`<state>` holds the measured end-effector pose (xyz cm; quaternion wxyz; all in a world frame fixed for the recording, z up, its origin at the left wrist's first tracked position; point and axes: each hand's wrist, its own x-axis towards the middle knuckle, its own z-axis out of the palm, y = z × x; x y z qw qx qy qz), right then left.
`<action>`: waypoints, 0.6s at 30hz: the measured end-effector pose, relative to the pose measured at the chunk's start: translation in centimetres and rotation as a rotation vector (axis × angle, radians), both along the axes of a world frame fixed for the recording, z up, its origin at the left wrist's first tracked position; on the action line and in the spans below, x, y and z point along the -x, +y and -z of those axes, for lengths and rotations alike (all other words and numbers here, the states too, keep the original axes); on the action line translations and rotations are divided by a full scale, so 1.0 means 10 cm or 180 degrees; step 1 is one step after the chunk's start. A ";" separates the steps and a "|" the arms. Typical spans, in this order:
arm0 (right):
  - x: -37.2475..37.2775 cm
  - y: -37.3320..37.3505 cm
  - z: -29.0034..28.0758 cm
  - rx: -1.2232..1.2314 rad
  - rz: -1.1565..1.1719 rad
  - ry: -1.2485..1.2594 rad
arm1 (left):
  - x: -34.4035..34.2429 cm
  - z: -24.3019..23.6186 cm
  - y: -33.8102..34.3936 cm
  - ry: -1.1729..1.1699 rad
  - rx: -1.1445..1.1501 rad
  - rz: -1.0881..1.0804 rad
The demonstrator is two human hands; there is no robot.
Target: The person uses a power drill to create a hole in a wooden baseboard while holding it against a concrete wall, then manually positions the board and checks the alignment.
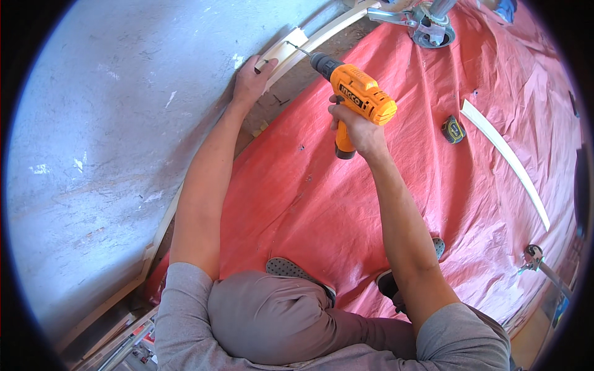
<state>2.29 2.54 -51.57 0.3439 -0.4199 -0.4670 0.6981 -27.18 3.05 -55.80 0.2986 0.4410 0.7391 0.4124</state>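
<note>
My right hand [359,127] grips an orange and black cordless drill [364,93] by its handle, index finger near the trigger. The drill's thin bit points up and left, its tip meeting a short pale wooden piece [281,48] at the foot of the wall. Pressed around the lower end of that piece is my left hand [250,81], fingers on its wall side and thumb on its face. A small dark thing shows beside the left thumb, too small to name. Behind the piece runs a long pale wooden strip [331,29] along the wall base.
The scuffed grey-blue wall [117,123] rises on the left. A wrinkled red tarp [278,185] covers the floor. On it lie a tape measure [453,129] and a curved white strip [507,162]. A metal caster wheel [432,32] stands at the top; another caster [532,256] is at right.
</note>
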 end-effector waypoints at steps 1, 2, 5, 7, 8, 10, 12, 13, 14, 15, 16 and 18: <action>0.01 0.00 0.00 -0.0004 -0.0001 0.0017 | 0.02 0.02 0.00 -0.0006 -0.0012 0.0004; 0.02 -0.01 0.00 -0.0010 0.0008 0.0005 | 0.03 0.04 -0.01 -0.0013 -0.0024 0.0008; 0.03 0.00 -0.04 -0.0027 0.0042 -0.0014 | 0.03 0.03 0.00 0.0027 -0.0067 -0.0004; 0.02 0.00 -0.03 -0.0020 0.0058 -0.0018 | 0.03 0.02 0.01 -0.0001 -0.0070 0.0008; 0.02 0.00 -0.03 -0.0025 0.0053 -0.0012 | 0.03 0.02 0.00 -0.0016 -0.0067 0.0014; 0.02 0.00 -0.04 -0.0037 0.0043 -0.0003 | 0.02 0.03 0.00 -0.0040 -0.0095 0.0015; 0.02 -0.01 -0.02 -0.0002 0.0045 0.0000 | 0.02 0.03 0.00 -0.0045 -0.0123 0.0012; 0.02 -0.01 -0.01 0.0014 0.0047 0.0001 | 0.01 0.04 0.00 -0.0039 -0.0136 0.0009; 0.03 -0.02 -0.01 -0.0001 0.0046 0.0005 | 0.01 0.04 0.01 -0.0033 -0.0150 0.0007; 0.03 -0.03 0.00 -0.0016 0.0045 0.0010 | 0.00 0.04 0.01 -0.0035 -0.0145 0.0014; 0.04 -0.03 0.00 -0.0033 0.0043 0.0016 | 0.01 0.05 0.01 -0.0035 -0.0143 0.0019; 0.05 -0.05 0.00 -0.0081 0.0030 -0.0104 | 0.03 0.06 0.01 -0.0020 -0.0138 0.0022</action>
